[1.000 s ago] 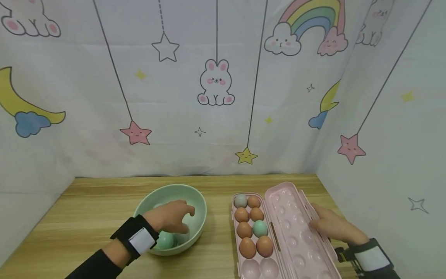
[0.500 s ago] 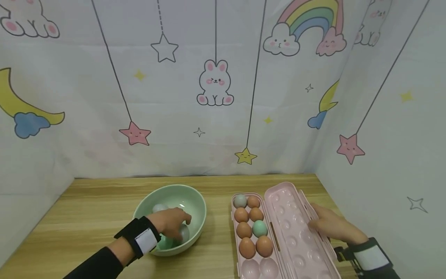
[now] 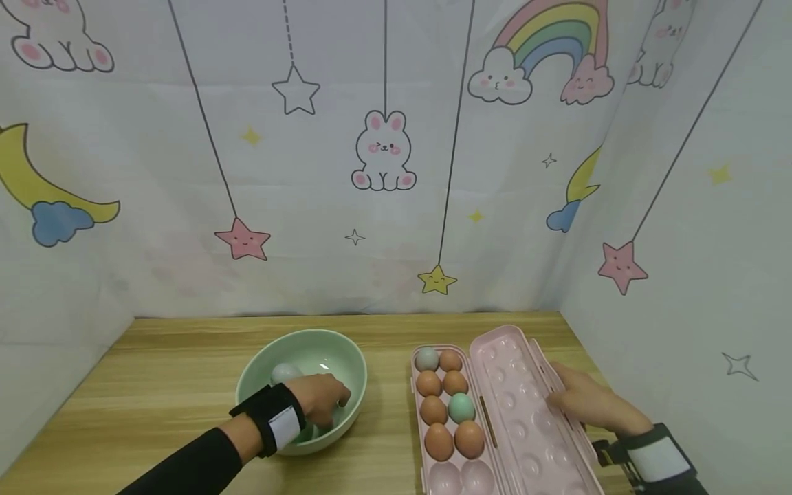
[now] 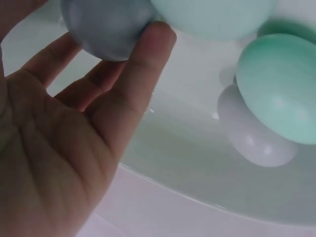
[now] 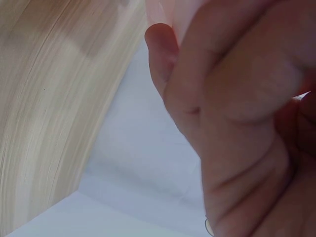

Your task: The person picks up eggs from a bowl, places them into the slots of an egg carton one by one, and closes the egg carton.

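Note:
My left hand (image 3: 322,399) reaches down into the pale green bowl (image 3: 348,359). In the left wrist view its thumb and fingers pinch a grey egg (image 4: 108,27). Close by are a pale mint egg (image 4: 217,15), a green egg (image 4: 281,89) and a lavender-white egg (image 4: 254,136). A whitish egg (image 3: 284,372) shows at the bowl's left side in the head view. On the right, my right hand (image 3: 595,402) grips the outer edge of the pink egg carton's raised lid (image 3: 516,399); its fingertips are partly hidden.
The carton's base (image 3: 445,476) holds two columns of eggs, mostly brown, including a green egg (image 3: 460,408) and a grey egg (image 3: 427,359). Its two nearest visible cups hold nothing. The wooden table (image 3: 179,371) meets printed cloth walls (image 3: 309,206) behind and beside it.
My left hand has moved right and lower inside the bowl, uncovering the whitish egg at the left, and its fingers now close on a grey egg. The right hand stays on the lid.

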{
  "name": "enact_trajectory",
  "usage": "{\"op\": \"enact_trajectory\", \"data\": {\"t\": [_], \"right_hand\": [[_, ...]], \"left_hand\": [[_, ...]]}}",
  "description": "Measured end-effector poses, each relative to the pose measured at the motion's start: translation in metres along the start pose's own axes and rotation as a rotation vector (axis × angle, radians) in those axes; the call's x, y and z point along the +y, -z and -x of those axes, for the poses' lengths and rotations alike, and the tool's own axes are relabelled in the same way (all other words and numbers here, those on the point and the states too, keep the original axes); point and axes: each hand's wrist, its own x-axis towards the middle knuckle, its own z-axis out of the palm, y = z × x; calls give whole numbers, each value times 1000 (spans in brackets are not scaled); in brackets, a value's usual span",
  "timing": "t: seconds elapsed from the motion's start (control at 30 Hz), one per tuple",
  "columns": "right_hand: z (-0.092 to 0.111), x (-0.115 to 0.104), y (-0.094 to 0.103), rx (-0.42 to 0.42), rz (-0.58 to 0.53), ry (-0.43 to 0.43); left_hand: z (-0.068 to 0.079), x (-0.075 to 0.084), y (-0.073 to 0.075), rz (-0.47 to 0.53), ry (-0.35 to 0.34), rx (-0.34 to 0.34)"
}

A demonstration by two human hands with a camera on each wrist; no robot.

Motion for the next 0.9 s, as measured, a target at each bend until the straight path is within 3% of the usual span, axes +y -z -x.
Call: {"op": "enact_trajectory", "data": {"t": [0.23, 0.53, 0.63, 0.8, 0.9], "right_hand": [[0, 0, 0, 0, 6, 8], [0, -3, 0, -1, 2, -6], [0, -2, 0, 7, 6, -7], [0, -2, -1, 11, -8, -42], [-1, -3, -1, 12, -13, -78]], "left_hand": [[-2, 2, -3, -48, -19, 5], [2, -2, 8, 36, -45, 143], [7, 2, 15, 58, -116, 218], [11, 18, 25, 5, -269, 435], [10, 34, 27, -5, -285, 472]]}}
